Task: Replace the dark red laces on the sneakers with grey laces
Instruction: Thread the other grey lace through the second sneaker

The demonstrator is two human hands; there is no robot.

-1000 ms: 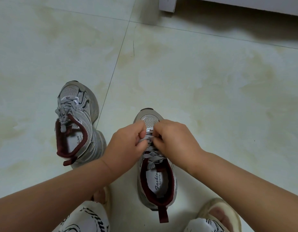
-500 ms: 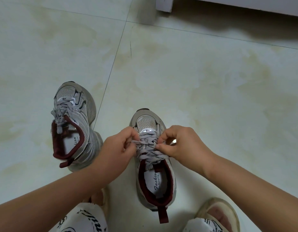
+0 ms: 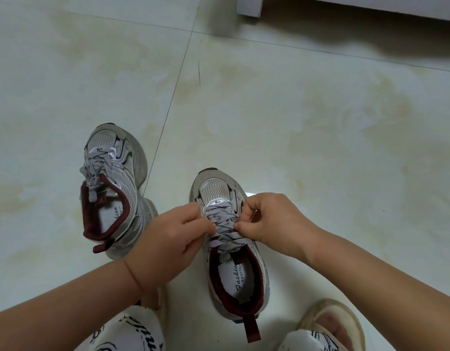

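On a tiled floor (image 3: 320, 148), both hands, left (image 3: 168, 239) and right (image 3: 272, 219), pinch the grey lace (image 3: 225, 224) across sneaker 2 (image 3: 234, 262), while sneaker 1 (image 3: 112, 188) alongside appears already relaced, no dark red laces visible.

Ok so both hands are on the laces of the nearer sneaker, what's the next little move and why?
Probably draw the grey lace snug outward: the left hand and right hand pinch it on either side, and its crossings on the nearer sneaker look loose.
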